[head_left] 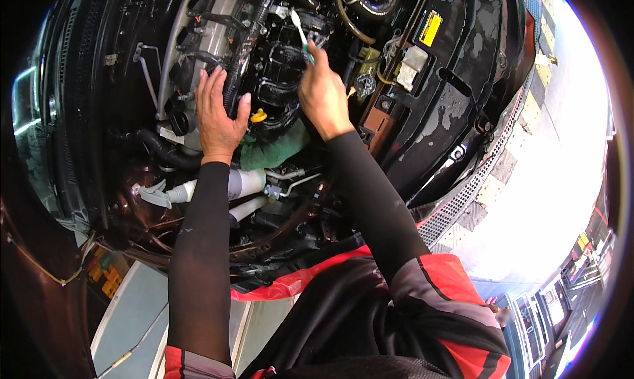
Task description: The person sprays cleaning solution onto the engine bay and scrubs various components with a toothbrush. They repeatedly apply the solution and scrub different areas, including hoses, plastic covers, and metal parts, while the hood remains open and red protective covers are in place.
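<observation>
My right hand is closed round the handle of a white and green toothbrush. The brush head points away from me, over the dark, wet-looking engine parts. Resting on the left part of the engine, beside a black corrugated hose, my left hand has its fingers stretched out and its thumb apart. Just right of that thumb is a yellow loop handle. Nearer to me lies a green cloth. A whitish spray bottle with a grey trigger lies on its side, partly behind my left forearm.
A black front panel with a yellow label runs along the right. A wrench lies there near the perforated edge trim. The windshield is at far left, and red-black fabric covers the near edge.
</observation>
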{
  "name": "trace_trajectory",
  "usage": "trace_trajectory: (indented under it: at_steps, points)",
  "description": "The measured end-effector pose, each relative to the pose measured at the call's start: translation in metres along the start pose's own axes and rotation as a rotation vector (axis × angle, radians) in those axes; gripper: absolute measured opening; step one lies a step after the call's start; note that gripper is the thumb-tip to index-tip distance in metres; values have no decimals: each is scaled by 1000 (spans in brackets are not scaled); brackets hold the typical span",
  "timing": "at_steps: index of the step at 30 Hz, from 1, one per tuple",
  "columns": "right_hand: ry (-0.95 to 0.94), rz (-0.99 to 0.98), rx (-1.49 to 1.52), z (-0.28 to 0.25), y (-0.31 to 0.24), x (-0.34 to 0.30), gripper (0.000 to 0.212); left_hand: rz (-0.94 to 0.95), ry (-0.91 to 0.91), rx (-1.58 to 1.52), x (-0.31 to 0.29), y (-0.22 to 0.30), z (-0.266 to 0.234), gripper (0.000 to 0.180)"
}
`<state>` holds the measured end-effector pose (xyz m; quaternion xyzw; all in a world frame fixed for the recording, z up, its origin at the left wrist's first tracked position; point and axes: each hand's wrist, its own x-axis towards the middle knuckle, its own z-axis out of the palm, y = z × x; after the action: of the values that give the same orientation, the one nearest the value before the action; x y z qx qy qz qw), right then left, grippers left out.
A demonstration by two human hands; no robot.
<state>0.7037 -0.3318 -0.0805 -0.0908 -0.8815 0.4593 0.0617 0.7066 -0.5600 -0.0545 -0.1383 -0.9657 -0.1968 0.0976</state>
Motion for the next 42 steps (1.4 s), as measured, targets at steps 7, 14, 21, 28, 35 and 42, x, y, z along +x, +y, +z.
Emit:
trace_trajectory:
  at_steps: [7, 14, 21, 28, 35, 42]
  points:
    - [-99, -81, 44, -10, 6, -16, 44, 0, 1, -19, -2, -1, 0, 65]
    - [-140, 21, -2, -12, 9, -9, 49, -9, -12, 1, -3, -3, 2, 63]
    - [-166, 510, 94, -3, 10, -27, 50, -7, -12, -9, -1, 0, 0, 61]
    - [-10, -96, 38, -7, 1, 16, 47, 15, -10, 6, 0, 0, -1, 61]
    - [-184, 59, -84, -21, -19, 39, 46, -1, -10, -15, -1, 0, -1, 60]
    - [-89, 499, 182, 10, 4, 10, 42, -9, -22, -8, -1, -2, 0, 60]
